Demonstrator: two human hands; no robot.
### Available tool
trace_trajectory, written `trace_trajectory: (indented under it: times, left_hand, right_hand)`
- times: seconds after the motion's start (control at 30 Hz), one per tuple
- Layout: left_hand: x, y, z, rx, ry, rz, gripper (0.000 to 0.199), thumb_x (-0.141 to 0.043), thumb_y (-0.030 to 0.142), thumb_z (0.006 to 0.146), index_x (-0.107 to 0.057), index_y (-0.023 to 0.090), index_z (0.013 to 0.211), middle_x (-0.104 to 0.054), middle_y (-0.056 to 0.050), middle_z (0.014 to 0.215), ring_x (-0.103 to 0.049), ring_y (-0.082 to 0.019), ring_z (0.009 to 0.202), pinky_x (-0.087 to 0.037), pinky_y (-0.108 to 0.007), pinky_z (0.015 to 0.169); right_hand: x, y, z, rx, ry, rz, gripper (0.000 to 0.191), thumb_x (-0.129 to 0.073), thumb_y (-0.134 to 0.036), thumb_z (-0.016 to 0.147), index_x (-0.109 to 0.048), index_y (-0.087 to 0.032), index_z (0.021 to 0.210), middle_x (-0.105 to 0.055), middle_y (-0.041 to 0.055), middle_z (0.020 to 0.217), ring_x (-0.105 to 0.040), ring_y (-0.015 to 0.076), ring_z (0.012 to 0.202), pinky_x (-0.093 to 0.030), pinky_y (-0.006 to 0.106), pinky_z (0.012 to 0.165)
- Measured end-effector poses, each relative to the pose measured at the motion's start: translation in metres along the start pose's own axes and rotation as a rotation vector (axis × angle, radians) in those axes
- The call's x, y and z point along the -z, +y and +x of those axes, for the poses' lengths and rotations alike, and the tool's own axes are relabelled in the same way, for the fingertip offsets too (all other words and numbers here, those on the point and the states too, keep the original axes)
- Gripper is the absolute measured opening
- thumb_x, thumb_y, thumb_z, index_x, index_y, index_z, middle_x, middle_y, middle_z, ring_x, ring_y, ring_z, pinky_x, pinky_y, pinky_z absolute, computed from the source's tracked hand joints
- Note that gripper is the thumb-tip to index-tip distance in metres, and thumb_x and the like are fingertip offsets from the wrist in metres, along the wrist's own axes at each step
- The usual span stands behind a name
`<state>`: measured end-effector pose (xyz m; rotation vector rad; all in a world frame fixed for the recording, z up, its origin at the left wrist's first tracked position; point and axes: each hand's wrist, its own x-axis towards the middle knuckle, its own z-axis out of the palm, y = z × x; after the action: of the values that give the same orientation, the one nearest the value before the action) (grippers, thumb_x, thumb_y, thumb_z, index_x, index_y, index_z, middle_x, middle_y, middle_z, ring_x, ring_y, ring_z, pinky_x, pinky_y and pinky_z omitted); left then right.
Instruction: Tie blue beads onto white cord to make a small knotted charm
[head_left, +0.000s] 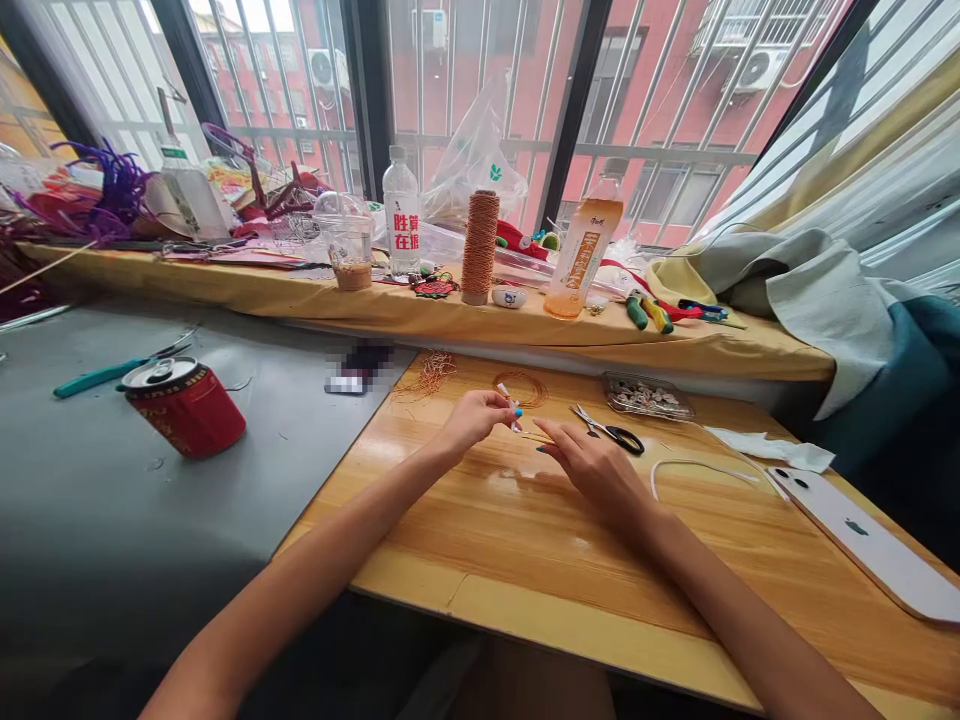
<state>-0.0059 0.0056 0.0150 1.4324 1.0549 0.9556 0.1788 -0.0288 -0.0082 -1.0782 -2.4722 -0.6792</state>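
Above the wooden table (pixel 480 520), my left hand (pixel 478 418) pinches a small white piece (pixel 514 408) between thumb and fingertips. A thin orange-brown cord (pixel 534 436) runs from the white piece to my right hand (pixel 581 455), whose fingers are pressed together on it. The two hands are a short distance apart. Just behind them a coil of orange cord (pixel 534 388) lies on the table. Black-handled scissors (pixel 624 438) rest to the right, near my right hand.
A clear tray of small pieces (pixel 649 396), a white cable (pixel 697 464), a tissue (pixel 772 448) and a white phone (pixel 862 535) are right. Loose threads (pixel 436 372) and a red can (pixel 184 410) are left. Behind, the ledge (pixel 420 312) holds bottles and a cord spool (pixel 480 245).
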Motion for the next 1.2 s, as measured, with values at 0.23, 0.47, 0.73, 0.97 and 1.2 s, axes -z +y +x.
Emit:
trace_trajectory:
  times: [0.23,0.47,0.73,0.97,1.2]
  left_hand:
    - [-0.0026,0.0022,-0.0034,0.048,-0.025,-0.082,0.010,-0.056,0.020,0.060,-0.054,0.011,0.059,-0.036,0.007,0.038,-0.020,-0.002,0.037,-0.010,-0.021,0.039]
    - [-0.0058,-0.0013,-0.0018,0.056,-0.046,-0.060,0.009,-0.055,0.020,0.060,-0.054,0.011,0.062,-0.047,0.005,0.046,-0.022,-0.002,0.037,-0.012,-0.020,0.039]
    - [-0.0022,-0.0054,-0.0011,0.062,-0.183,0.076,0.023,-0.053,0.032,0.065,-0.055,0.010,0.061,-0.058,-0.001,0.059,-0.031,-0.002,0.037,-0.021,-0.019,0.038]
    - [-0.0010,-0.0067,0.0013,0.022,-0.227,0.079,0.019,-0.056,0.029,0.062,-0.055,0.010,0.061,-0.059,-0.003,0.061,-0.035,-0.003,0.040,-0.026,-0.019,0.041]
    - [-0.0084,-0.0065,-0.0032,-0.024,-0.216,0.166,0.014,-0.050,0.024,0.063,-0.055,0.011,0.061,-0.055,0.001,0.057,-0.033,-0.003,0.038,-0.023,-0.017,0.036]
  right_hand:
    - [-0.0019,-0.0032,0.0008,0.004,0.105,-0.015,0.023,-0.039,-0.024,0.085,-0.056,-0.015,0.097,-0.063,0.0059,0.076,-0.058,0.0120,0.066,-0.039,0.020,0.054]
    - [0.0013,-0.0030,-0.0010,0.057,0.122,-0.065,0.021,-0.039,-0.019,0.085,-0.059,-0.016,0.091,-0.064,0.0046,0.072,-0.058,0.0118,0.067,-0.038,0.021,0.059]
    - [0.0051,-0.0042,-0.0011,0.095,0.192,-0.155,0.017,-0.043,-0.012,0.081,-0.059,-0.014,0.085,-0.064,0.0035,0.073,-0.055,0.0117,0.065,-0.034,0.023,0.058]
    - [0.0068,-0.0055,0.0017,0.035,0.159,-0.092,0.020,-0.039,-0.012,0.083,-0.058,-0.015,0.085,-0.062,0.0040,0.075,-0.052,0.0116,0.065,-0.032,0.023,0.060]
    - [0.0070,-0.0037,0.0029,0.031,0.044,0.002,0.026,-0.035,-0.016,0.085,-0.060,-0.016,0.077,-0.058,0.0028,0.067,-0.048,0.0108,0.060,-0.028,0.023,0.055]
